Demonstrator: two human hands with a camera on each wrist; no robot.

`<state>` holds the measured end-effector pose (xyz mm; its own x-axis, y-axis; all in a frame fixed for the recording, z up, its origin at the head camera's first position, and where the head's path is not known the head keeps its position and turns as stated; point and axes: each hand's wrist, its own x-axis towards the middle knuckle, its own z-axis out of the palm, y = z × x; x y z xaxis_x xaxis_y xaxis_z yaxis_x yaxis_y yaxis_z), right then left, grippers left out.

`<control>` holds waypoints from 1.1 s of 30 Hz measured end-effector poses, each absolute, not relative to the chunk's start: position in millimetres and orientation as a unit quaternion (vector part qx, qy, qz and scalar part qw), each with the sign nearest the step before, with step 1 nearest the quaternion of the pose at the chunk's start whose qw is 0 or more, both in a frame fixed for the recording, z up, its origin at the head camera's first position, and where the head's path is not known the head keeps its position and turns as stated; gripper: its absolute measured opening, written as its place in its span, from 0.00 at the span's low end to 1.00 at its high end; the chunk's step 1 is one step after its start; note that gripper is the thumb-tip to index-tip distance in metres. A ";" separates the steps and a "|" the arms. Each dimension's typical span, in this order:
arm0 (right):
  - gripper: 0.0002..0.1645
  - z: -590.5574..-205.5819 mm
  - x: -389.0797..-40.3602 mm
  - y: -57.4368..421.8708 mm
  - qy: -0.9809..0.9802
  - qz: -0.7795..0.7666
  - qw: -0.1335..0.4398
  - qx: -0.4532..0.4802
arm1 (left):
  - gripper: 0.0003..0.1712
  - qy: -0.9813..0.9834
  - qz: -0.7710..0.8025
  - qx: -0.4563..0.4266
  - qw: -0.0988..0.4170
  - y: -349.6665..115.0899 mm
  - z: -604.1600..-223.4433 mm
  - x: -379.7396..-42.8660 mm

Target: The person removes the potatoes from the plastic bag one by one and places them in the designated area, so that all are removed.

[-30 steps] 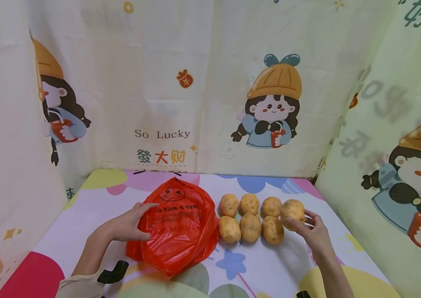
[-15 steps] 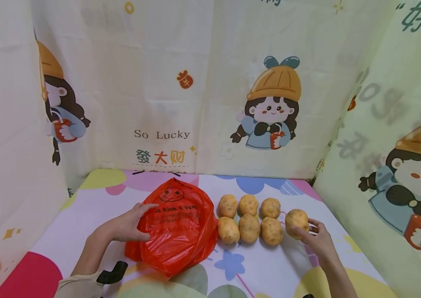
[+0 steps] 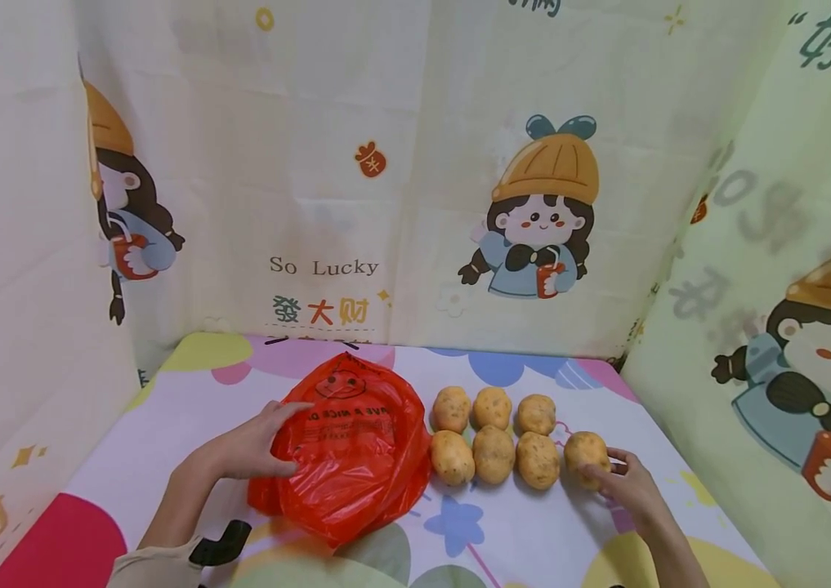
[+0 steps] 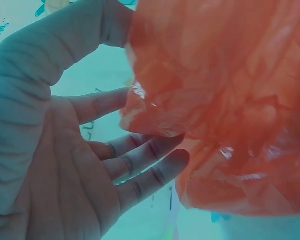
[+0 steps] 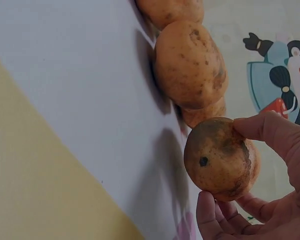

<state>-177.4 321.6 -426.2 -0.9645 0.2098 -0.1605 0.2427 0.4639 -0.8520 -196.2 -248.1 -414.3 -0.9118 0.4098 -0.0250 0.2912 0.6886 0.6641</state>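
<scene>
In the head view, my right hand (image 3: 636, 488) pinches a potato (image 3: 587, 459) between thumb and fingers at the right end of two rows of potatoes (image 3: 493, 454). The right wrist view shows the held potato (image 5: 221, 159) with a dark spot, beside another potato (image 5: 191, 65), its shadow falling on the cloth. My left hand (image 3: 253, 441) is at the left side of a red plastic bag (image 3: 345, 457), thumb and fingers spread apart. In the left wrist view, the fingers of the left hand (image 4: 90, 150) lie against the edge of the red bag, partly behind it.
A patterned cloth (image 3: 518, 539) covers the table. Printed fabric walls (image 3: 415, 180) stand at the back, left and right. The bag lies close to the left end of the potato rows.
My right hand has moved the held potato slightly right and lowered it, leaving a gap to its neighbours. The left hand and the bag have hardly moved.
</scene>
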 end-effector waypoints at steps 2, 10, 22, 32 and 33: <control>0.51 -429.1 -178.9 322.3 0.855 -0.502 0.019 0.129 | 0.52 0.918 0.340 0.188 0.076 -250.6 -415.6 -193.8; 0.49 -438.3 -182.6 325.2 0.863 -0.488 0.034 0.123 | 0.53 0.918 0.355 0.170 0.050 -267.1 -419.7 -175.3; 0.50 -434.8 -177.2 324.1 0.879 -0.464 0.026 0.110 | 0.53 0.904 0.396 0.155 0.050 -276.2 -424.0 -146.2; 0.51 -426.0 -169.6 317.8 0.887 -0.449 -0.029 0.102 | 0.43 0.921 0.358 0.137 -0.072 -256.9 -425.1 -133.3; 0.49 -424.3 -168.1 314.9 0.885 -0.452 -0.041 0.101 | 0.41 0.924 0.348 0.127 -0.094 -253.3 -425.7 -132.6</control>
<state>-168.1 314.9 -424.3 -0.9764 0.2153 -0.0183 0.1412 0.5715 -0.8083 -132.6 -253.3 -425.7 -0.9501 0.1686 0.2625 0.2999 0.7258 0.6191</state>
